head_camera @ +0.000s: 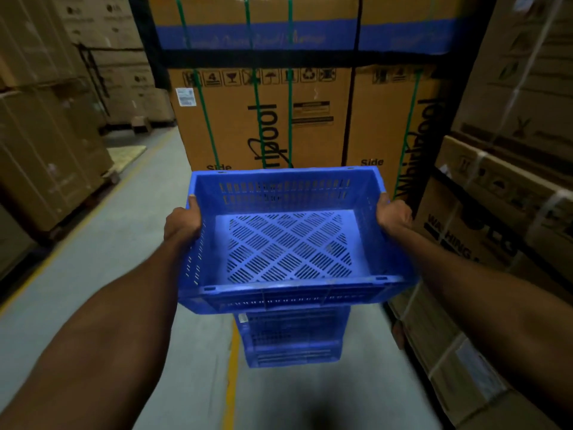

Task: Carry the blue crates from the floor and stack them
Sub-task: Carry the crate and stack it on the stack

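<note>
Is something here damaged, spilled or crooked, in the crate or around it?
Nothing stands out. The blue crate, gripped by the left hand and right hand, looks empty and undamaged, above the crate stack.
</note>
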`<state>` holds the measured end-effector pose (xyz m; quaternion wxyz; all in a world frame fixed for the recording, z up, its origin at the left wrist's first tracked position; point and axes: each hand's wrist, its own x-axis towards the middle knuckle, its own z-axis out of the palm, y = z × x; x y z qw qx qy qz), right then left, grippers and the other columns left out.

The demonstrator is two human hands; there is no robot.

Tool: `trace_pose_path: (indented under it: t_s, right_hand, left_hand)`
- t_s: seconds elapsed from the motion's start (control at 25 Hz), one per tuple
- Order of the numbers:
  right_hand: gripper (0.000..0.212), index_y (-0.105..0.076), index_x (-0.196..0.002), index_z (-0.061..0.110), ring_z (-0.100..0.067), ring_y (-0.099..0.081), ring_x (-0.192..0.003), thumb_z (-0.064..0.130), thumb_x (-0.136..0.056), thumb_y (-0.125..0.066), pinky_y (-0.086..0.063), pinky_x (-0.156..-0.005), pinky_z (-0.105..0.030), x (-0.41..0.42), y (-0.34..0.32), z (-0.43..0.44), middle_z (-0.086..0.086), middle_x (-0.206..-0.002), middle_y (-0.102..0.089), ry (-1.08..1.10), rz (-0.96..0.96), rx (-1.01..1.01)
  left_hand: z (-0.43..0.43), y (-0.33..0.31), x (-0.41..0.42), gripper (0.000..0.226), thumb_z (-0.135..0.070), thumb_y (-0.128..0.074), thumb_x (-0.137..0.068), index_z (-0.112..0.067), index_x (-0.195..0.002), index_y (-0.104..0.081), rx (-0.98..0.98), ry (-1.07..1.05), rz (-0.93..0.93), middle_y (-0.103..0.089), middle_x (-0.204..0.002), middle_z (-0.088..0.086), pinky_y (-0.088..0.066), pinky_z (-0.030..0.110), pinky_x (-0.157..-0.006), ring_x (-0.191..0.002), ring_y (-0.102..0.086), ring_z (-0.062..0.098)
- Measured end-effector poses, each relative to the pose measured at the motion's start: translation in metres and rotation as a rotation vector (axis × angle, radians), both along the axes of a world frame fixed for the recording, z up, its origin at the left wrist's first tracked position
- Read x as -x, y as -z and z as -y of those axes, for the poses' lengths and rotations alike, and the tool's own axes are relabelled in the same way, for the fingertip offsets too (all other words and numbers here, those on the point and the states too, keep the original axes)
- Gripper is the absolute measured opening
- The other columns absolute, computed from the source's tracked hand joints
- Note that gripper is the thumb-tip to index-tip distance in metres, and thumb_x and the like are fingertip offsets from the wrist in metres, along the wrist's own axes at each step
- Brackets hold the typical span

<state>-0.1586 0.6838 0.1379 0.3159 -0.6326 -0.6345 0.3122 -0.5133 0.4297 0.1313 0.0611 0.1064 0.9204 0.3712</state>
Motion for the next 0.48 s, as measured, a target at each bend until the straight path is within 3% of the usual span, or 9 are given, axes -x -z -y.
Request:
trace_pose_path:
  t_s: [0.12,0.24,0.36,0.48]
  right_hand:
    - [0.066,-0.061,-0.129,-0.010,-0.046,-0.056,-0.127,0.047,-0.106,-0.036,-0.044,-0.106,-0.045,0.025,0.005,-0.041,-0.034,-0.135,-0.057,-0.030,0.035,-0.005]
    - [0.065,-0.063,-0.128,-0.007,-0.045,-0.057,-0.125,0.048,-0.106,-0.037,-0.045,-0.104,-0.045,0.056,0.020,-0.080,-0.032,-0.134,-0.059,-0.057,0.065,0.017]
    - [0.065,-0.061,-0.132,-0.008,-0.045,-0.055,-0.128,0.047,-0.106,-0.039,-0.044,-0.104,-0.043,0.088,0.039,-0.111,-0.032,-0.138,-0.056,-0.064,0.100,0.060]
    - [0.064,-0.059,-0.133,-0.008,-0.046,-0.052,-0.130,0.047,-0.106,-0.039,-0.043,-0.106,-0.044,0.120,0.053,-0.140,-0.031,-0.141,-0.054,-0.054,0.125,0.082]
  left_hand:
    - [-0.037,0.023,0.043,0.112,-0.087,-0.010,-0.074,0.002,-0.109,-0.070,-0.032,0.016,0.021,-0.073,-0.105,0.026,-0.058,0.050,-0.091,-0.095,-0.072,0.042]
    - [-0.064,0.027,0.065,0.101,-0.080,-0.017,-0.088,0.005,-0.102,-0.071,0.014,0.073,0.051,-0.074,-0.093,0.028,-0.059,0.049,-0.087,-0.087,-0.073,0.041]
    - [-0.091,0.040,0.098,0.101,-0.079,-0.019,-0.089,0.006,-0.104,-0.071,0.023,0.105,0.096,-0.073,-0.097,0.029,-0.060,0.049,-0.085,-0.088,-0.072,0.043]
    - [-0.118,0.043,0.116,0.086,-0.069,-0.025,-0.099,0.006,-0.098,-0.068,0.066,0.179,0.144,-0.071,-0.089,0.024,-0.055,0.038,-0.073,-0.079,-0.067,0.039]
